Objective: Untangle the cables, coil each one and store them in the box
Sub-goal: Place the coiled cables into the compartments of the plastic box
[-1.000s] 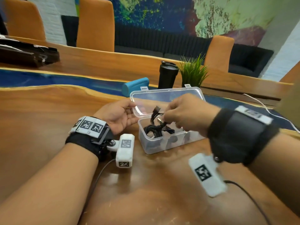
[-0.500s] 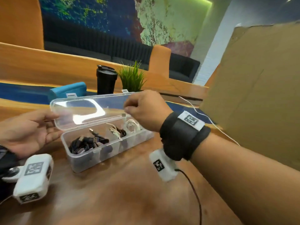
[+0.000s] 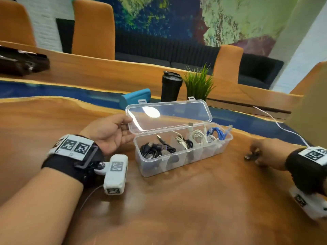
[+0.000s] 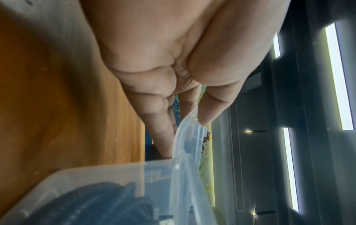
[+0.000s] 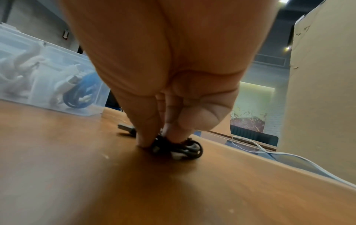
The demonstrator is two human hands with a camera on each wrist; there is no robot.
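A clear plastic box stands in the middle of the wooden table with its lid swung up. Its compartments hold a black cable, a beige and black one, white cables and a blue cable. My left hand pinches the lid's left edge; in the left wrist view the thumb lies on the lid. Right of the box, my right hand pinches a small black cable coil that lies on the table, its plug pointing left.
Behind the box stand a teal case, a black tumbler and a small green plant. A loose white cable runs along the right, beside a cardboard sheet. Orange chairs line the table's far side.
My right hand has left the box, swung out to the right and come down on the small black cable on the table. My left hand has stayed at the lid's left edge.
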